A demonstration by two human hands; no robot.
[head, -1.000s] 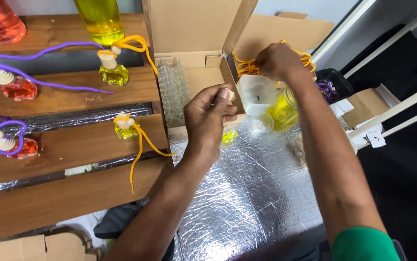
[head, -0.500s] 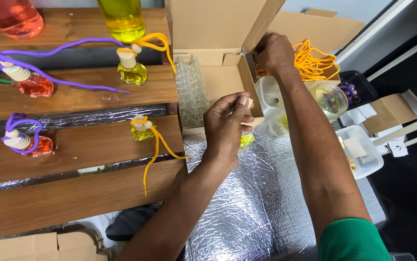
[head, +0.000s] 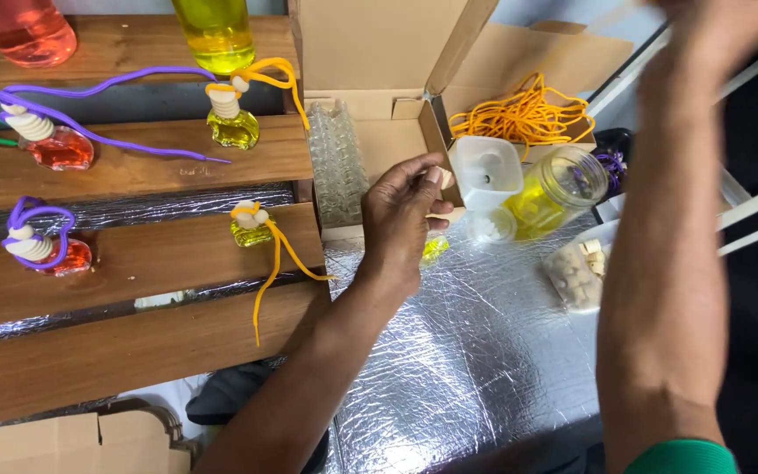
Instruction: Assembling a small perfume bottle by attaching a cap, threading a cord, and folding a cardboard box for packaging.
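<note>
Left hand (head: 405, 219) sits mid-frame over the foil-covered work surface (head: 449, 377), fingers curled, pinching a small pale cap (head: 445, 178) at thumb and fingertips. Small bottle of yellow liquid (head: 434, 250) is partly hidden under the palm; cannot tell whether the hand touches it. Right hand (head: 712, 17) is raised at the top right edge, blurred and cropped; grip state cannot be told.

Just right of the left hand: white square plastic container (head: 486, 171), then a glass jar of yellow liquid (head: 559, 186) lying tilted. Behind them, a tangle of orange cords (head: 524, 114) on a cardboard flap. Open cardboard box (head: 379, 61) sits behind the left hand, with a stack of clear empty bottles (head: 339, 162) inside. Tray of pale caps (head: 576, 272) lies near the right forearm.

Left of the left hand, wooden slats (head: 133, 158) carry finished small bottles: yellow with orange cord (head: 251, 230), red with purple cord (head: 45, 250).
</note>
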